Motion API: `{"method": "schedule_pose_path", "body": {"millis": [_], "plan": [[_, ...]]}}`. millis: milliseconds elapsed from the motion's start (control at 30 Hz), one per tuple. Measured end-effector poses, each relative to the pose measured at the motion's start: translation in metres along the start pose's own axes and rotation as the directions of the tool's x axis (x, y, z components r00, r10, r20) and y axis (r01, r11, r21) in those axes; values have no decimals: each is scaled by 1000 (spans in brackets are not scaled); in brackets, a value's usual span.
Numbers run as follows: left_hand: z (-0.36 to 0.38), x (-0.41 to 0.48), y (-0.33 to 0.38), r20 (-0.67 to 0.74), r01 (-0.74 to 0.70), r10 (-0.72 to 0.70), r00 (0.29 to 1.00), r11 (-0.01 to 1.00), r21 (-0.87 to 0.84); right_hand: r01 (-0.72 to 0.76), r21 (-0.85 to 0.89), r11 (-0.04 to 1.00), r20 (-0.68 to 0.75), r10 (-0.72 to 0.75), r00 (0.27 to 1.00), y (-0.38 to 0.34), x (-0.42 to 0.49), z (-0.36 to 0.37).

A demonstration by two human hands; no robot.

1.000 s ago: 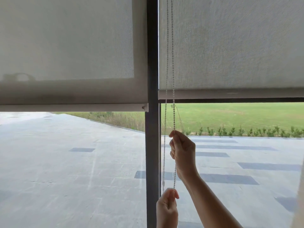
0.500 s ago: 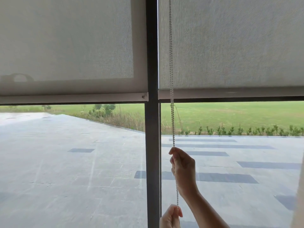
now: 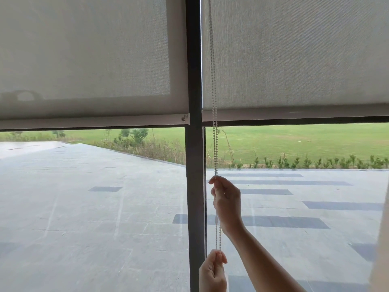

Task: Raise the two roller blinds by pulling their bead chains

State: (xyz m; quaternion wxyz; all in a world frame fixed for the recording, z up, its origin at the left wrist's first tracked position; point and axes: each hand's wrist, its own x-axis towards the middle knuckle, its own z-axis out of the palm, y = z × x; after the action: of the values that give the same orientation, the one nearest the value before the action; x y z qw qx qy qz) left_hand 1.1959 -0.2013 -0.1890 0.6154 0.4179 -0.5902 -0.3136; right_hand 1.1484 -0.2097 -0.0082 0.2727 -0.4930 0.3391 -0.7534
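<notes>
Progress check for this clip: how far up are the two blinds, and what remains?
Both blinds are partly raised: left blind and right blind hems sit about mid-window. In hand: right hand and left hand grip the bead chain. Left: raising both further.

We see two grey roller blinds partly raised over a large window, split by a dark vertical mullion [image 3: 194, 144]. The left blind [image 3: 84, 55] and the right blind [image 3: 294, 51] have their bottom rails at nearly the same height. A white bead chain [image 3: 214, 127] hangs just right of the mullion, in front of the right blind. Our right hand [image 3: 227, 202] pinches the chain below the blind's rail, and our left hand [image 3: 212, 270] grips it lower down, near the bottom edge. Beyond the glass lie grey paving [image 3: 84, 207] and, farther off, a green lawn [image 3: 294, 142].
</notes>
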Motion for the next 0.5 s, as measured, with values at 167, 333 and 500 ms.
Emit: {"method": "schedule_pose_path", "body": {"millis": [167, 333, 500], "plan": [[0, -3, 10, -52, -22, 19, 998, 998, -59, -5, -29, 1000, -1, 5, 1000, 1, 5, -1], [-8, 7, 25, -193, -135, 173, 966, 971, 198, 96, -230, 968, 8, -96, 995, -5, 11, -16], [-31, 37, 110, -246, -278, 407, 880, 860, 427, 157, -402, 902, -70, -201, 977, -35, 5, -51]]}}
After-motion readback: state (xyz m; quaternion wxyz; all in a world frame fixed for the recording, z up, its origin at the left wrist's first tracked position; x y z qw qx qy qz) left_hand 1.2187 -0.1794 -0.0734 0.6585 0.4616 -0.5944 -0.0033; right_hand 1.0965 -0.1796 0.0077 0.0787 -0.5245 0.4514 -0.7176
